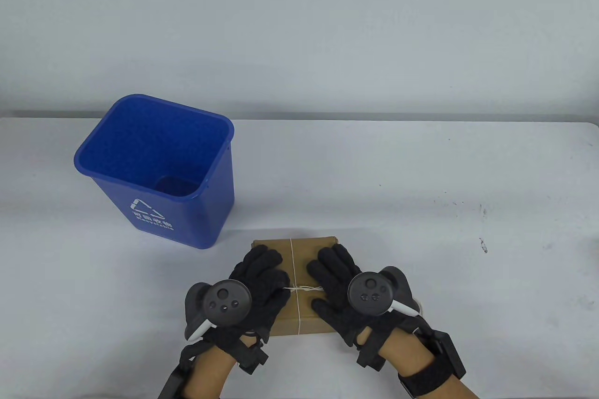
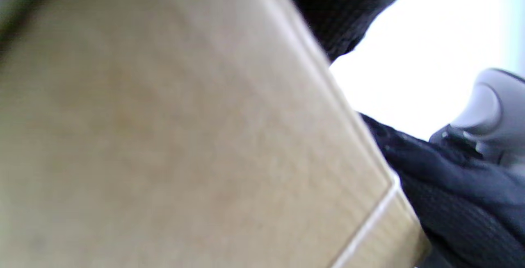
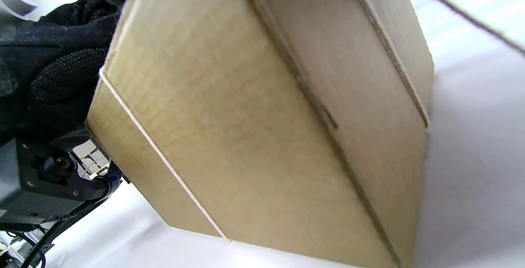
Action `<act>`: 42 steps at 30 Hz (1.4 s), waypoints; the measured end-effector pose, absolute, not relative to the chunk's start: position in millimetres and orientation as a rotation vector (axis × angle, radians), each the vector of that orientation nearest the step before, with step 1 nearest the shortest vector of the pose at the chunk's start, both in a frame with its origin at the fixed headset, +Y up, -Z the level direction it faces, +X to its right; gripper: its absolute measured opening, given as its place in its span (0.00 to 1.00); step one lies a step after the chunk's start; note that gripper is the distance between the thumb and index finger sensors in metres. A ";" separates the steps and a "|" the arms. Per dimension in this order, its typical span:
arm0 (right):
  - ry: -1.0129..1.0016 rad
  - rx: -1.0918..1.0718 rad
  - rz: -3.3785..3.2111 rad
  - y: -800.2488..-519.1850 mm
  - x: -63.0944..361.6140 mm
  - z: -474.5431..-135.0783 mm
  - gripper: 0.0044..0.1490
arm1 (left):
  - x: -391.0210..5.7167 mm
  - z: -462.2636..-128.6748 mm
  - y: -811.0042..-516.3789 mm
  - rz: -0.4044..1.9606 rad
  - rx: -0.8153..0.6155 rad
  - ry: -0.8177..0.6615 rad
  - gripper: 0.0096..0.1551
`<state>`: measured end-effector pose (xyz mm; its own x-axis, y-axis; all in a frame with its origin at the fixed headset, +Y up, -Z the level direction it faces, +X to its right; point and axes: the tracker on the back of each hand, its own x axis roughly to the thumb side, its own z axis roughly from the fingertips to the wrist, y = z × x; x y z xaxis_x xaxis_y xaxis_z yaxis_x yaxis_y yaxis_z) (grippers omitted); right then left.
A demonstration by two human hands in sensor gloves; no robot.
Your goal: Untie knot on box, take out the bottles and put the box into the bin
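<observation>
A brown cardboard box [image 1: 305,253] lies on the white table near the front edge, closed and tied with thin white string that crosses at a knot [image 1: 293,287] on its lid. My left hand [image 1: 262,270] lies on the left half of the lid, fingers stretched forward, thumb beside the knot. On the right half my right hand [image 1: 333,270] lies the same way, next to the string's loose loop [image 1: 311,287]. Whether either thumb pinches string is unclear. The right wrist view shows the box's side [image 3: 254,128] with string round it. No bottle shows.
An upright blue bin [image 1: 199,223] with a white recycling mark stands to the left and behind the box, its mouth open and nothing inside. The white table [image 1: 468,240] stretches to the right. A grey wall rises behind the table.
</observation>
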<state>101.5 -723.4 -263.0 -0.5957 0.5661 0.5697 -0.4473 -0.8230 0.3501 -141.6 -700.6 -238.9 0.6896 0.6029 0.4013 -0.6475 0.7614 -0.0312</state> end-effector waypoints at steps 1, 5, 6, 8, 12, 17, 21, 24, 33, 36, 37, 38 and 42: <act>0.228 0.930 2.376 -723.4 101.6 -263.1 0.47 | -143.5 -238.8 -700.1 0.705 0.121 -0.402 0.23; 0.224 0.929 2.373 -723.5 101.5 -263.1 0.47 | -152.9 -240.2 -700.7 0.711 0.123 -0.371 0.23; 0.224 0.929 2.372 -723.5 101.5 -263.0 0.47 | -154.8 -240.7 -701.1 0.712 0.120 -0.366 0.23; 0.224 0.929 2.372 -723.6 101.5 -263.0 0.47 | -158.4 -241.4 -701.5 0.716 0.117 -0.353 0.23; 0.220 0.929 2.370 -723.6 101.4 -263.0 0.47 | -165.6 -242.8 -701.4 0.707 0.114 -0.330 0.23; 0.217 0.928 2.369 -723.9 101.6 -262.9 0.47 | -175.9 -243.4 -699.9 0.666 0.113 -0.292 0.23; 0.217 0.928 2.369 -724.0 101.6 -262.8 0.47 | -185.6 -243.6 -698.8 0.658 0.122 -0.258 0.23; 0.217 0.928 2.367 -724.1 101.6 -262.9 0.47 | -195.4 -243.2 -697.7 0.653 0.129 -0.227 0.23; 0.217 0.928 2.367 -724.1 101.6 -262.9 0.47 | -226.7 -239.3 -695.8 0.609 0.134 -0.131 0.23; 0.217 0.928 2.367 -724.1 101.6 -262.9 0.47 | -238.7 -239.2 -697.3 0.581 0.133 -0.083 0.23; 0.217 0.928 2.367 -724.1 101.6 -262.9 0.47 | -241.5 -239.5 -697.7 0.572 0.128 -0.072 0.23; 0.217 0.928 2.367 -724.1 101.6 -262.9 0.47 | -246.6 -239.9 -698.5 0.560 0.118 -0.052 0.23; 0.217 0.928 2.367 -724.1 101.6 -262.9 0.47 | -265.8 -239.9 -699.5 0.546 0.112 0.019 0.23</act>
